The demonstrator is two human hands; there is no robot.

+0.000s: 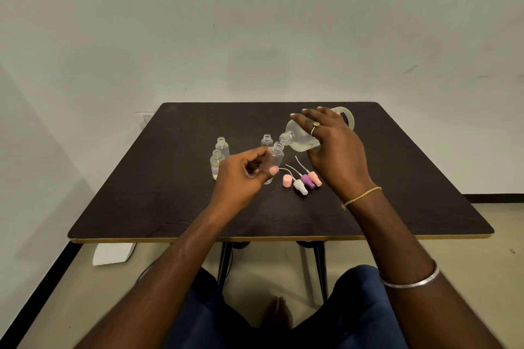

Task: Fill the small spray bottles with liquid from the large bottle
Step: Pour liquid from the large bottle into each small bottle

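Gripping the tilted large bottle [298, 134] with curled fingers, the right hand [334, 146] holds its mouth beside the small bottle [276, 157], pinched by the left hand [241, 176].

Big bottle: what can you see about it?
The big bottle looks like cloudy clear plastic, with a loop handle at its back and an open, capless neck. Pale liquid pools in its low side. The right hand grips it from above, tipped sideways over the table, its mouth right by the open small bottle in the left hand.
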